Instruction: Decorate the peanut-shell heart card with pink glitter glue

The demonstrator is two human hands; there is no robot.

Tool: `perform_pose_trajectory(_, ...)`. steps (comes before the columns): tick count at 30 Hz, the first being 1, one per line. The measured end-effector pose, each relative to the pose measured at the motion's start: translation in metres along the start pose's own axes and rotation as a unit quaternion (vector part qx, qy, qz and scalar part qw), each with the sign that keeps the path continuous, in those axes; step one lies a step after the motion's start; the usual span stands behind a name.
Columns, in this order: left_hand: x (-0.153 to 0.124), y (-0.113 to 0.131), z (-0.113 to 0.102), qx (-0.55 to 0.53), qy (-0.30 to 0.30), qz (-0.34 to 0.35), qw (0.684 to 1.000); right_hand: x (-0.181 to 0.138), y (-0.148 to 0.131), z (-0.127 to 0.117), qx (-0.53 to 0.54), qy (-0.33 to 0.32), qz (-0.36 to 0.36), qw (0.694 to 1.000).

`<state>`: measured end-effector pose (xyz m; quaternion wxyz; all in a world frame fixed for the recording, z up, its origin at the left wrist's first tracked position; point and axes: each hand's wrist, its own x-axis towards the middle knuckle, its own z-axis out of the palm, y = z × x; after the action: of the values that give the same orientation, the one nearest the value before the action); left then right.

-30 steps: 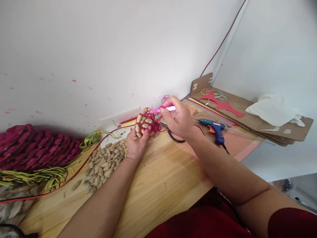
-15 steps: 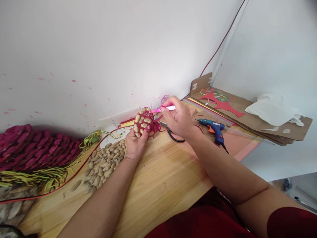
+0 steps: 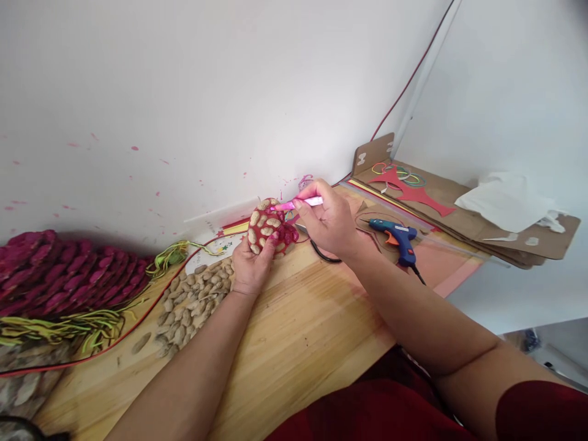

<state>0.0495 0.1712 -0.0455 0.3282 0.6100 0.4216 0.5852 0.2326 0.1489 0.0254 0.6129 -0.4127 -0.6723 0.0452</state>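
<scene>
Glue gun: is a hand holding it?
No, the blue glue gun lies free to the right of the right hand, which grips a pink tool.

The person is wearing a dark red garment (image 3: 367, 413), lying plain and unpatterned along the near edge. Its sleeve (image 3: 544, 410) is covering the right upper arm at the near right, and both forearms are running bare to the left hand (image 3: 250, 269) and right hand (image 3: 328, 223).
</scene>
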Motion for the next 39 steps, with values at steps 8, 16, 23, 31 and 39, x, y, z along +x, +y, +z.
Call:
perform_pose_trajectory(8,0.0,0.002,0.001,-0.004,-0.003,-0.009,1.0,-0.001,-0.001,0.0,-0.002,0.004,-0.003,1.0)
perform_pose_trajectory(16,0.001,-0.001,0.001,-0.005,0.001,-0.014,1.0,0.002,-0.002,-0.003,-0.022,0.001,0.009,1.0)
perform_pose_trajectory(23,0.0,0.002,0.001,-0.005,0.0,-0.021,1.0,0.0,-0.002,-0.002,-0.005,-0.002,0.009,1.0)
perform_pose_trajectory(31,0.0,-0.003,0.0,0.014,-0.008,-0.002,1.0,0.0,-0.001,-0.001,0.004,-0.006,-0.014,1.0)
perform_pose_trajectory(39,0.0,-0.009,-0.003,0.042,-0.023,0.025,0.999,0.002,-0.001,-0.003,-0.042,-0.019,-0.032,0.998)
